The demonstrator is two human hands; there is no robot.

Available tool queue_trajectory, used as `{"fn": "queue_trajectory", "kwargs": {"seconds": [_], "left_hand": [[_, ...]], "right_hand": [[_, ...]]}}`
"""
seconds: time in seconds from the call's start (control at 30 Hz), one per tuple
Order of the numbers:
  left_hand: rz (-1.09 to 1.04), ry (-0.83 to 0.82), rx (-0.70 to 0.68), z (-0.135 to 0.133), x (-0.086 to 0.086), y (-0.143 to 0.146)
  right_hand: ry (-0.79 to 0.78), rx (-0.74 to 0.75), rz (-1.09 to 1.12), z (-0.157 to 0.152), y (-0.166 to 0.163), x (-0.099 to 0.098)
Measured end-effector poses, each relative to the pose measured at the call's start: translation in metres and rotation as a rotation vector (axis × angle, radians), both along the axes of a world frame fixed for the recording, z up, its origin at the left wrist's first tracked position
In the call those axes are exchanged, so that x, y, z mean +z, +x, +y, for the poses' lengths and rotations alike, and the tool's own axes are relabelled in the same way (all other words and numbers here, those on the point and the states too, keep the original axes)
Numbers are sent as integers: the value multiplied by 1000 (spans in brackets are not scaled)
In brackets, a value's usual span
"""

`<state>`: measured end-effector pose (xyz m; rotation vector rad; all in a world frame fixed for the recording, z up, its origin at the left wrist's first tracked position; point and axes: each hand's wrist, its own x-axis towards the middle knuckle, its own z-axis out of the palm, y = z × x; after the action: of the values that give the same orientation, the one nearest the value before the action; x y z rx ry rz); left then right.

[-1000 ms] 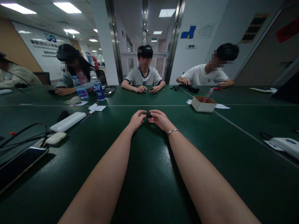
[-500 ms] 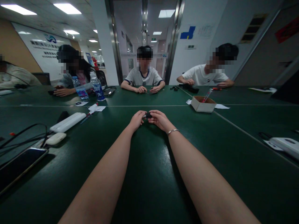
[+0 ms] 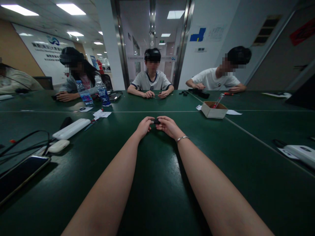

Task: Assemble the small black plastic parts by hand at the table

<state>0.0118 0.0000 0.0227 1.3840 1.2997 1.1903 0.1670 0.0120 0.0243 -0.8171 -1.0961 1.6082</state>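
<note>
Both of my hands meet just above the green table point(image 3: 157, 170), arms stretched forward. Between the fingertips is a small black object point(image 3: 156, 121) with a short shiny end on its left; its exact kind is too small to make out. My left hand point(image 3: 144, 127) pinches the shiny end between thumb and fingers. On the other side, my right hand point(image 3: 168, 126), with a silver bracelet point(image 3: 182, 139) at its wrist, grips the black part. Fingers cover some of the object.
A small open box point(image 3: 214, 111) holding a red-tipped tool stands ahead to the right. Two bottles point(image 3: 103, 93) are at the back left. Nearer on the left lie a white power bank point(image 3: 72, 128), cables and a phone point(image 3: 23, 175). Several people sit across the table.
My hands stay almost in place. The black part shows slightly nearer my left fingertips, and less of the shiny end is visible.
</note>
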Motion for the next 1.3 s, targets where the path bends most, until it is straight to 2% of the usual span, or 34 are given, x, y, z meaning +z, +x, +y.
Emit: {"fn": "queue_trajectory", "kwargs": {"seconds": [0.27, 0.57, 0.67, 0.73, 0.8, 0.93, 1.03, 1.1, 1.17, 1.23, 1.3], "left_hand": [[-16, 3, -7, -2, 2, 1], [51, 109, -13, 5, -8, -3], [55, 103, 23, 6, -8, -4], [43, 94, 92, 6, -9, -5], [36, 100, 160, 7, -11, -6], [93, 110, 144, 7, -16, -8], [201, 144, 148, 6, -15, -7], [220, 103, 128, 1, -10, -8], [177, -9, 37, -10, -1, -15], [124, -129, -69, -33, 8, -33], [81, -243, -140, -69, 16, -62]], "right_hand": [[5, 18, 3, 2, 1, -2], [9, 22, -14, 3, 1, -2], [51, 20, -42, 5, -1, -5], [109, 23, -143, 6, -5, -8], [206, -22, -374, 5, -10, -11], [592, -174, -1041, -5, -23, -9], [823, -176, -1368, -19, -31, -6], [872, -146, -1479, -32, -32, -5], [893, -81, -1506, -50, -28, -4], [912, 24, -1440, -75, -12, 2], [900, 180, -1320, -107, 18, 14]]}}
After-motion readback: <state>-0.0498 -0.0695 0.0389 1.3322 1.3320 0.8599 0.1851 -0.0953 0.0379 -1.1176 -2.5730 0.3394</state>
